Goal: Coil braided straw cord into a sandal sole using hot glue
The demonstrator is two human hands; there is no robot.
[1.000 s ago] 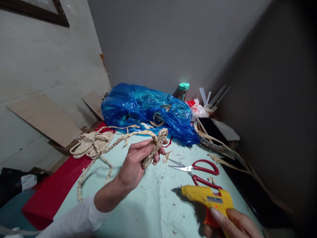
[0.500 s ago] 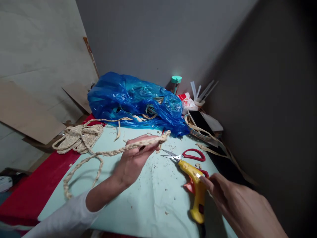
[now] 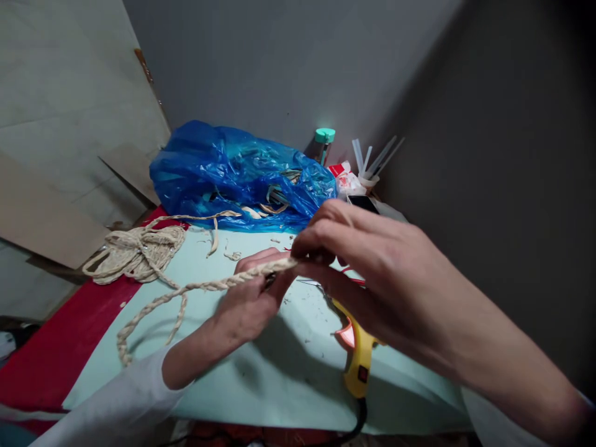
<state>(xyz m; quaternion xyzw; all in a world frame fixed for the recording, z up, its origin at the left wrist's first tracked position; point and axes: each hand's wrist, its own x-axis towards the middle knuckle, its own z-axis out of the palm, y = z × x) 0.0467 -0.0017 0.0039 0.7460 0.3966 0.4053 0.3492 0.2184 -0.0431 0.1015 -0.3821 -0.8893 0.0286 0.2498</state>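
Note:
My left hand (image 3: 249,298) grips a braided straw rope (image 3: 209,285) above the pale green table (image 3: 284,366), palm up, fingers curled round it. My right hand (image 3: 367,267) pinches the same rope's end just right of the left hand's fingers, hiding the tip. The rope trails left and down over the table to a loose end. A yellow glue gun (image 3: 356,366) lies on the table below my right hand, untouched. Red scissors (image 3: 347,278) are mostly hidden behind that hand.
A coiled bundle of braided rope (image 3: 139,251) lies at the left on red cloth (image 3: 51,354). A blue plastic bag (image 3: 233,177) with straw strips sits at the back, beside a green-capped bottle (image 3: 321,143), a cup of glue sticks (image 3: 370,167) and a phone (image 3: 361,202).
My right hand let go of the glue gun, which now lies on the table, and moved up left to pinch the rope's end. My left hand straightened the rope.

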